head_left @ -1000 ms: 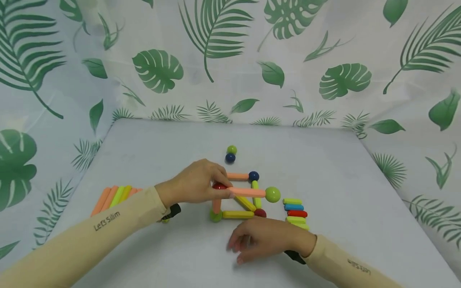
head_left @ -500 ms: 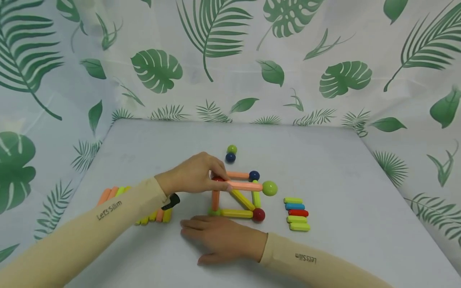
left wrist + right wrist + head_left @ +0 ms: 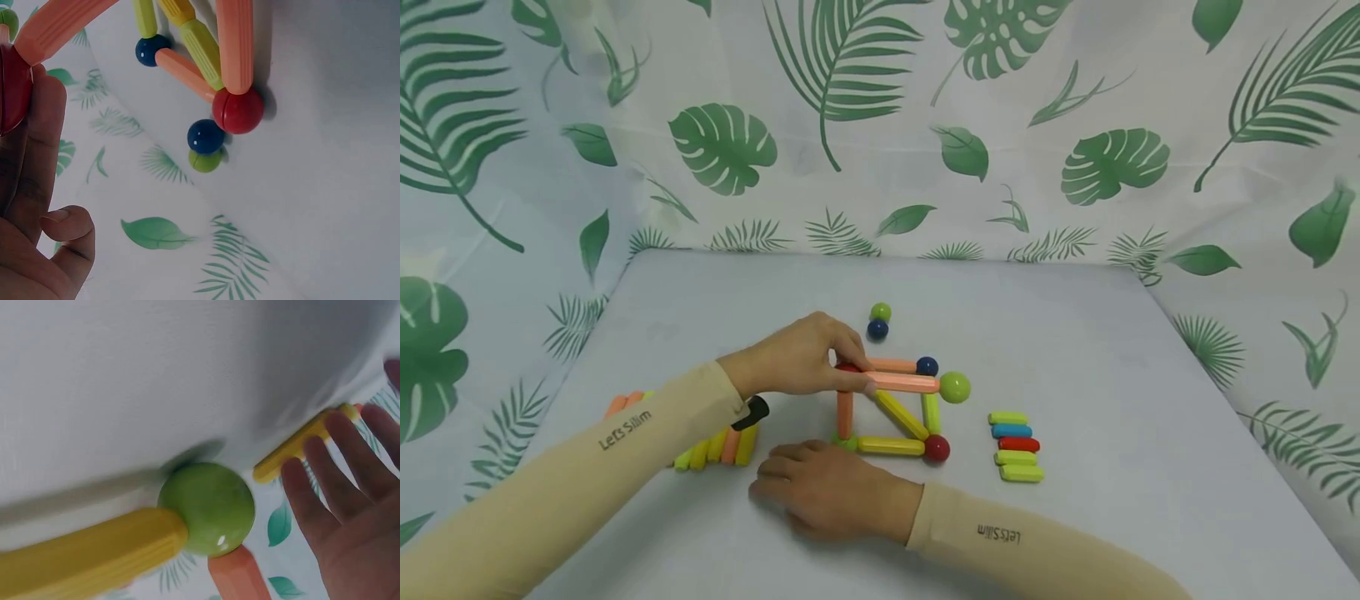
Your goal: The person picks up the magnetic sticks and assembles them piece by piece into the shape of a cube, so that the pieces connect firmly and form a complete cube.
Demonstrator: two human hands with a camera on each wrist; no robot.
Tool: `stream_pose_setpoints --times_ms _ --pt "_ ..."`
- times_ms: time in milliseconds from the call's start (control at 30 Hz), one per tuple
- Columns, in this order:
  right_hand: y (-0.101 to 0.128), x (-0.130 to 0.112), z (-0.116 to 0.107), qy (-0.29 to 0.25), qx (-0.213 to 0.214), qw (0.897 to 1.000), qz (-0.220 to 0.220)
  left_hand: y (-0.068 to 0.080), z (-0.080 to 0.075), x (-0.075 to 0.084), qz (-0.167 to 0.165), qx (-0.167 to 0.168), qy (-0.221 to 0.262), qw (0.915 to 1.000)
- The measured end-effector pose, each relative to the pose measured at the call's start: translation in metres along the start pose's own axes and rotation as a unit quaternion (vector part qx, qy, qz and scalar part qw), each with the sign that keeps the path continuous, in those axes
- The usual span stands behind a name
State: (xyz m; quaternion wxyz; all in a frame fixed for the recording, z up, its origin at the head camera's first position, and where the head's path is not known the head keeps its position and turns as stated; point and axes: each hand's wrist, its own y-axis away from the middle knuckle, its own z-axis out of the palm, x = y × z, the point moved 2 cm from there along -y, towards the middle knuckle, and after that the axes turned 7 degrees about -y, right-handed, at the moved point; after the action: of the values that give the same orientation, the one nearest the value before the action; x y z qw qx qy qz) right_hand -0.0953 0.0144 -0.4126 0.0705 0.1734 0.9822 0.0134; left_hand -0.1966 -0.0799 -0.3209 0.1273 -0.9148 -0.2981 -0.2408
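Note:
My left hand (image 3: 808,354) pinches a red ball (image 3: 14,87) at the corner where an orange building rod (image 3: 902,382) meets it. This rod points right, above the frame, with a green ball (image 3: 955,387) on its far end. Below the red ball an orange upright (image 3: 846,414) runs down to a green corner ball (image 3: 206,508). A flat frame of rods and balls lies there, with a yellow rod (image 3: 891,446), a red corner ball (image 3: 936,449) and a blue corner ball (image 3: 927,367). My right hand (image 3: 835,492), fingers spread and holding nothing, is low over the table beside the green corner.
Several yellow, orange and green rods (image 3: 721,447) lie in a row at left, partly behind the left forearm. A column of short rods (image 3: 1017,444) lies at right. A loose green ball (image 3: 881,312) and blue ball (image 3: 877,330) sit behind the frame.
My right hand has swept left across the front of the frame toward the rods at left. My left hand, with the red ball and orange rod, has shifted slightly up and left.

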Motion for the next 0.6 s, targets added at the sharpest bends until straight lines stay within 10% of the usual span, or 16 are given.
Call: stream_pose_setpoints --times_ms 600 --pt "-0.010 -0.003 -0.001 0.047 -0.006 0.999 -0.005 0.001 0.000 -0.002 -0.006 -0.001 0.002 1.0000"
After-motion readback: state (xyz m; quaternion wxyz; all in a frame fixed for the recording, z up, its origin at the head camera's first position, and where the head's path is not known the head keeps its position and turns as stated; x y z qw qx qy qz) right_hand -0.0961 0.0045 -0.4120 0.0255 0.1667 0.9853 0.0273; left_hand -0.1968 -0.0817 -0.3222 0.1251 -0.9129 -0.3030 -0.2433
